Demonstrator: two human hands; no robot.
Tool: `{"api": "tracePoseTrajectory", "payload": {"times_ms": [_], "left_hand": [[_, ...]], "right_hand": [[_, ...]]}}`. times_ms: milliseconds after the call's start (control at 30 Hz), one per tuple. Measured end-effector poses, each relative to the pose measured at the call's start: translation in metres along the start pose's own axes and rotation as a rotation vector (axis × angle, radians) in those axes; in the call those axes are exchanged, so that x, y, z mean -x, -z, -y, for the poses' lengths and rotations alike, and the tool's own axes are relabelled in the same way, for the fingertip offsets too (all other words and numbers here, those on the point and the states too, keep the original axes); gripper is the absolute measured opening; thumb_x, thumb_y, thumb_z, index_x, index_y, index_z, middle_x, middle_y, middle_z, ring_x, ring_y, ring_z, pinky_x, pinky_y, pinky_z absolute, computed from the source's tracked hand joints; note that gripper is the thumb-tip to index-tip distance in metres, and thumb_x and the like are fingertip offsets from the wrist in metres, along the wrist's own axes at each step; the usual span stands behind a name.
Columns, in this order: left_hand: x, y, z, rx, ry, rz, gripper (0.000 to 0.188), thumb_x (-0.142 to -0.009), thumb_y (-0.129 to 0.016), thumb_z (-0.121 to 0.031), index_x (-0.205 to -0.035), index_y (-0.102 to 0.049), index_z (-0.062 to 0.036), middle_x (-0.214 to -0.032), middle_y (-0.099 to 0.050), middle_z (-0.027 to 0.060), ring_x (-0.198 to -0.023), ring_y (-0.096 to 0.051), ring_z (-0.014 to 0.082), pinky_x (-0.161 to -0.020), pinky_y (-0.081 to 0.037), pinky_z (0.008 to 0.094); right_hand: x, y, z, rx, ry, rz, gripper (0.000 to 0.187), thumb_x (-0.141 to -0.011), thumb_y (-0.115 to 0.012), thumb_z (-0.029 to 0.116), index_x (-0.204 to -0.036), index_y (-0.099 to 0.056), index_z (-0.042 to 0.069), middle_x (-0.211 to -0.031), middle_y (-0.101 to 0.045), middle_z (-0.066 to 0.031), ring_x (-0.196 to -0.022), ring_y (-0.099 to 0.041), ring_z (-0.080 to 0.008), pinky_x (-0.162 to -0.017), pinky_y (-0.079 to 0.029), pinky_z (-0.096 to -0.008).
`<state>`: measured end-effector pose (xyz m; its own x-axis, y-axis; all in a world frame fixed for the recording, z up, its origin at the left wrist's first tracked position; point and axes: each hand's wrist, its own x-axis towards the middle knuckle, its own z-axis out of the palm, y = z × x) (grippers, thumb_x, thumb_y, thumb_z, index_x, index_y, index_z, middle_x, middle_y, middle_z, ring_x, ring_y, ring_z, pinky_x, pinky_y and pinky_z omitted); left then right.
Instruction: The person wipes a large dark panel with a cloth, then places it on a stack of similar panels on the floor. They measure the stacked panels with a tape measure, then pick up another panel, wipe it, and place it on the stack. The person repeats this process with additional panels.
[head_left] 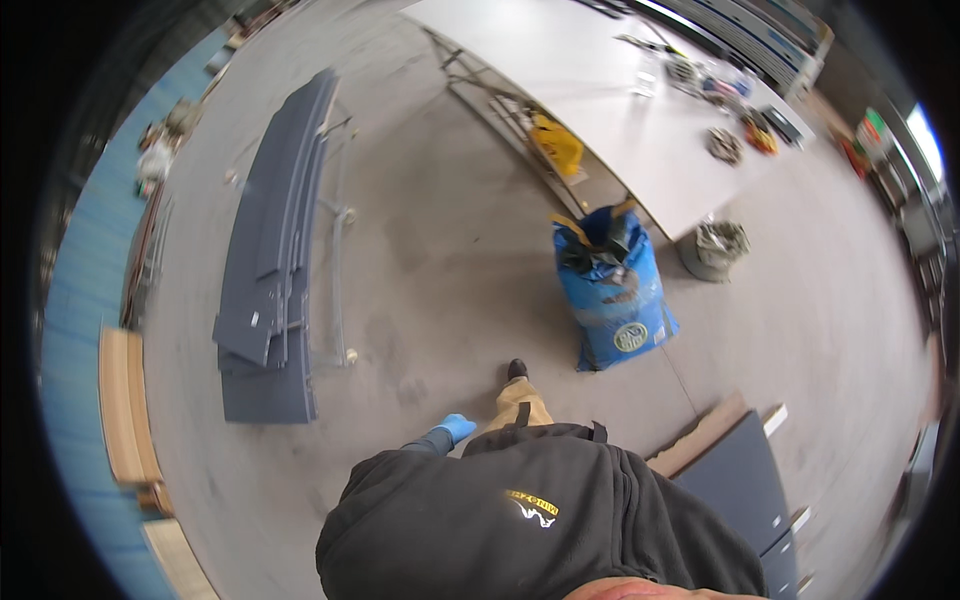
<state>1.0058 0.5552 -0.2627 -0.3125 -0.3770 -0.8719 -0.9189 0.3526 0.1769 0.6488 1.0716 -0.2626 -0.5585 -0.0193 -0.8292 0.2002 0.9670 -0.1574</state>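
Our blue-gloved left hand (457, 428) hangs low at our side with nothing seen in it, though we cannot tell if its fingers are curled, and our right hand is out of sight. We should step with care around the square corners of the long, flat gray boards (255, 260) on our left. Ahead to our right, the fat, wrinkly blue sack (600, 312) stands near the smooth white surface (560, 70).

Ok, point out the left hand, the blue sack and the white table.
Left hand (458, 428): head view, blue glove.
Blue sack (616, 300): head view, its front.
White table (565, 62): head view, bare top.
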Motion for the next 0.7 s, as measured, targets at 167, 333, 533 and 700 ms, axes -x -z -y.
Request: {"api": "tracePoseTrajectory", "payload": {"times_ms": [167, 333, 533, 700], "left_hand": [[-0.042, 0.029, 0.048, -0.327, -0.417, -0.151, 0.042, -0.095, -0.055, -0.038, -0.110, -0.079, -0.0063, -0.117, -0.074, 0.0262, -0.113, -0.071, 0.0423, -0.095, -0.055, 0.0480], [-0.068, 0.115, 0.069, 0.823, -0.018, -0.443, 0.035, -0.093, -0.065, -0.035, -0.101, -0.078, -0.0034, -0.099, -0.078, 0.0184, -0.092, -0.073, 0.0321, -0.086, -0.056, 0.0427], [-0.099, 0.222, 0.084, 0.943, 0.120, -0.588, 0.034, -0.093, -0.068, -0.035, -0.107, -0.076, -0.0047, -0.102, -0.077, 0.0144, -0.096, -0.072, 0.0243, -0.089, -0.055, 0.0395], [-0.123, 0.231, 0.087, 1.111, 0.192, -0.657, 0.036, -0.094, -0.067, -0.037, -0.108, -0.076, -0.0054, -0.105, -0.077, 0.0152, -0.098, -0.073, 0.0262, -0.089, -0.056, 0.0394]], "right_hand": [[-0.037, 0.018, 0.175, 0.158, 0.189, 0.058, 0.043, -0.093, -0.065, 0.038, -0.105, -0.079, -0.001, -0.100, -0.080, -0.0179, -0.099, -0.075, -0.0238, -0.089, -0.056, -0.0413], [-0.049, -0.013, 0.378, 0.037, 0.456, 0.111, 0.043, -0.095, -0.067, 0.037, -0.107, -0.078, -0.002, -0.100, -0.081, -0.0158, -0.099, -0.074, -0.0194, -0.088, -0.056, -0.0381], [-0.068, -0.047, 0.535, 0.057, 0.746, 0.308, 0.041, -0.097, -0.069, 0.033, -0.120, -0.078, 0.000, -0.110, -0.081, -0.0117, -0.103, -0.073, -0.0176, -0.093, -0.056, -0.0326], [-0.181, -0.053, 0.616, 0.282, 0.772, 0.324, 0.038, -0.095, -0.074, 0.034, -0.117, -0.079, 0.002, -0.108, -0.081, -0.0103, -0.101, -0.074, -0.0195, -0.089, -0.056, -0.0339]]}}
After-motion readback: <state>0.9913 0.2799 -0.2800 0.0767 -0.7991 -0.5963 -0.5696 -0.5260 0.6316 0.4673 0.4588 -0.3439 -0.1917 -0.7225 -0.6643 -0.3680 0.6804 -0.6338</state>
